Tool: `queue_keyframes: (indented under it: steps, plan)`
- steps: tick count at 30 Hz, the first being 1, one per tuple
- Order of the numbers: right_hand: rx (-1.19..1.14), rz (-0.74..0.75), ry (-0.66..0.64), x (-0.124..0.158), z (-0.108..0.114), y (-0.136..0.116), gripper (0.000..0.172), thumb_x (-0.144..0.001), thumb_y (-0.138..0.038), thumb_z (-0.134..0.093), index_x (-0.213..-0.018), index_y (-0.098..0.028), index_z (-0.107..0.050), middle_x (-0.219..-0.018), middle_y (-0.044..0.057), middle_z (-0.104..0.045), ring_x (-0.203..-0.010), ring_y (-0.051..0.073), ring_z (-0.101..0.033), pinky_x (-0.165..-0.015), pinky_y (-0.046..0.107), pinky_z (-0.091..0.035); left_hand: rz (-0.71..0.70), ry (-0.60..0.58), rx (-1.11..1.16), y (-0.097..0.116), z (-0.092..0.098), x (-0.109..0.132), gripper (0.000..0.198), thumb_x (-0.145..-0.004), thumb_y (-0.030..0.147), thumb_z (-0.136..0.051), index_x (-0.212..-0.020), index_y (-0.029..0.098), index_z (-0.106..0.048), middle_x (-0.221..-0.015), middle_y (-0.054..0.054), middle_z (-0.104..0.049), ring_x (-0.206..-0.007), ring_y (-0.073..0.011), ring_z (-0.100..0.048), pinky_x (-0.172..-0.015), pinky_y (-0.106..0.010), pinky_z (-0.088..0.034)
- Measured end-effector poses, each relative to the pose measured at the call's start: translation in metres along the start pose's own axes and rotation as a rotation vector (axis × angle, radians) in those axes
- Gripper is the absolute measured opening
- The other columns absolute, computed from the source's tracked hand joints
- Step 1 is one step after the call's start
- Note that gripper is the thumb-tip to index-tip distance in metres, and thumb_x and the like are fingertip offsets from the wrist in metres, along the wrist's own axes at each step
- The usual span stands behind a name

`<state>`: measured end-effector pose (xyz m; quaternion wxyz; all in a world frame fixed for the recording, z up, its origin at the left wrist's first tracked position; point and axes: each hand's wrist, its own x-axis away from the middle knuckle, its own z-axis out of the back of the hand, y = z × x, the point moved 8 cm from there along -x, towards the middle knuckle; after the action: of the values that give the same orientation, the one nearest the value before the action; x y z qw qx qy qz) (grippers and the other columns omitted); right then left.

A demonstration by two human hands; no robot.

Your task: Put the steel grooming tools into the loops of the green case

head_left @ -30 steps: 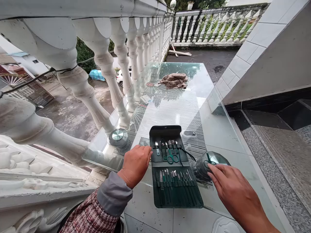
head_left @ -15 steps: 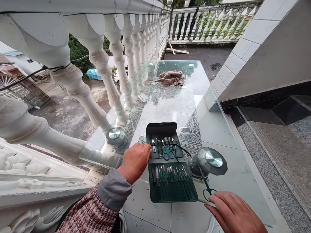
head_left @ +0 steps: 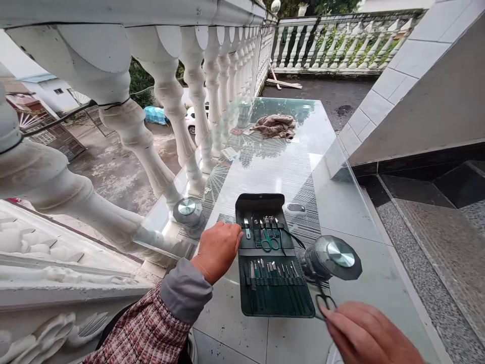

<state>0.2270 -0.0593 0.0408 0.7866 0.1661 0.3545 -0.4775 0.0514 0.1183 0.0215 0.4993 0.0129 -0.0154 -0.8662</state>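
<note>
A dark green manicure case (head_left: 276, 301) lies unfolded on the glass table, with its top flap folded back. Straps in it hold green-handled scissors (head_left: 270, 244), nail clippers (head_left: 271, 226) and several slim metal tools (head_left: 273, 270). My left hand (head_left: 219, 250) is closed on the case's left edge, thumb side against it. To the right of the case, my right hand (head_left: 369, 331) pinches a second pair of small scissors (head_left: 326, 302) by the finger loops. Their blades point away from me and are hard to make out over the table leg.
The glass table (head_left: 341, 207) stands on legs with round metal caps (head_left: 341, 254). A crumpled brown cloth (head_left: 275, 125) and a small card (head_left: 229, 153) lie farther back. White balusters (head_left: 131, 139) line the left side; stone steps (head_left: 432, 237) are on the right.
The view has shifted slightly, so everything sits a little farther right. My right hand has turned the scissors a little, and it still holds them. The left hand stays at the case's edge.
</note>
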Motion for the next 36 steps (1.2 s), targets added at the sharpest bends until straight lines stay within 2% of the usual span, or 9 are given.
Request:
queue_keyframes:
  steps: [1, 3, 7, 11, 15, 19, 26, 36]
  plan:
    - [-0.033, 0.012, 0.029, -0.01, -0.006, -0.007, 0.024, -0.073, -0.009, -0.066, -0.093, -0.021, -0.06, -0.072, 0.002, -0.065, -0.071, 0.014, -0.06, -0.072, 0.029, -0.049, 0.005, -0.004, -0.001, 0.0, 0.0, 0.0, 0.027, -0.095, 0.03, -0.037, -0.085, 0.019, -0.059, -0.081, -0.003, -0.066, -0.081, -0.0194, -0.058, -0.062, -0.027, -0.037]
    - [-0.098, 0.064, -0.024, -0.028, -0.027, -0.023, 0.024, -0.077, -0.011, -0.061, -0.099, -0.022, -0.059, -0.076, 0.002, -0.065, -0.075, 0.015, -0.059, -0.073, 0.03, -0.049, 0.012, -0.013, -0.004, -0.001, 0.0, 0.0, 0.027, -0.095, 0.029, -0.038, -0.083, 0.019, -0.06, -0.081, -0.004, -0.066, -0.082, -0.0198, -0.058, -0.062, -0.027, -0.038]
    - [-0.138, 0.048, -0.07, -0.06, -0.06, -0.036, 0.021, -0.083, -0.01, -0.051, -0.1, -0.021, -0.058, -0.077, 0.003, -0.063, -0.074, 0.015, -0.057, -0.069, 0.031, -0.046, 0.029, -0.037, -0.002, -0.004, -0.003, 0.001, 0.025, -0.094, 0.028, -0.04, -0.082, 0.018, -0.06, -0.08, -0.005, -0.066, -0.082, -0.0206, -0.059, -0.062, -0.027, -0.039]
    - [-0.149, 0.07, -0.054, -0.083, -0.08, -0.044, 0.014, -0.084, -0.008, -0.047, -0.087, -0.017, -0.058, -0.07, 0.003, -0.058, -0.07, 0.015, -0.051, -0.065, 0.03, -0.041, 0.039, -0.042, -0.003, -0.008, -0.006, 0.002, 0.025, -0.094, 0.027, -0.04, -0.083, 0.018, -0.06, -0.079, -0.005, -0.065, -0.081, -0.0201, -0.059, -0.064, -0.028, -0.041]
    - [-0.11, 0.081, -0.078, -0.09, -0.098, -0.046, 0.018, -0.085, -0.007, -0.046, -0.072, -0.016, -0.055, -0.064, 0.002, -0.051, -0.064, 0.014, -0.044, -0.062, 0.029, -0.036, 0.028, -0.052, 0.004, -0.008, -0.008, 0.002, 0.025, -0.094, 0.026, -0.039, -0.082, 0.019, -0.059, -0.079, -0.004, -0.065, -0.08, -0.0209, -0.058, -0.063, -0.028, -0.041]
    - [-0.09, 0.08, -0.088, -0.09, -0.107, -0.046, 0.024, -0.086, -0.007, -0.043, -0.065, -0.017, -0.051, -0.062, 0.002, -0.047, -0.063, 0.014, -0.039, -0.06, 0.029, -0.031, 0.021, -0.044, 0.009, -0.006, -0.008, 0.004, 0.024, -0.094, 0.026, -0.04, -0.081, 0.019, -0.059, -0.077, -0.004, -0.064, -0.078, -0.021, -0.058, -0.062, -0.028, -0.04]
    - [-0.039, 0.102, -0.11, -0.094, -0.109, -0.048, 0.033, -0.089, -0.006, -0.035, -0.063, -0.018, -0.051, -0.06, 0.002, -0.046, -0.061, 0.014, -0.036, -0.058, 0.029, -0.029, 0.008, -0.034, 0.019, -0.004, -0.007, 0.007, 0.023, -0.094, 0.025, -0.041, -0.08, 0.019, -0.058, -0.075, -0.005, -0.064, -0.077, -0.0216, -0.059, -0.06, -0.029, -0.041]
    - [-0.063, 0.08, -0.174, -0.09, -0.12, -0.043, 0.029, -0.091, -0.011, -0.034, -0.081, -0.016, -0.061, -0.07, 0.006, -0.056, -0.072, 0.015, -0.05, -0.065, 0.029, -0.043, -0.008, -0.06, 0.033, -0.001, -0.009, 0.008, 0.019, -0.092, 0.026, -0.044, -0.082, 0.018, -0.059, -0.079, -0.006, -0.065, -0.081, -0.0229, -0.06, -0.063, -0.03, -0.045]
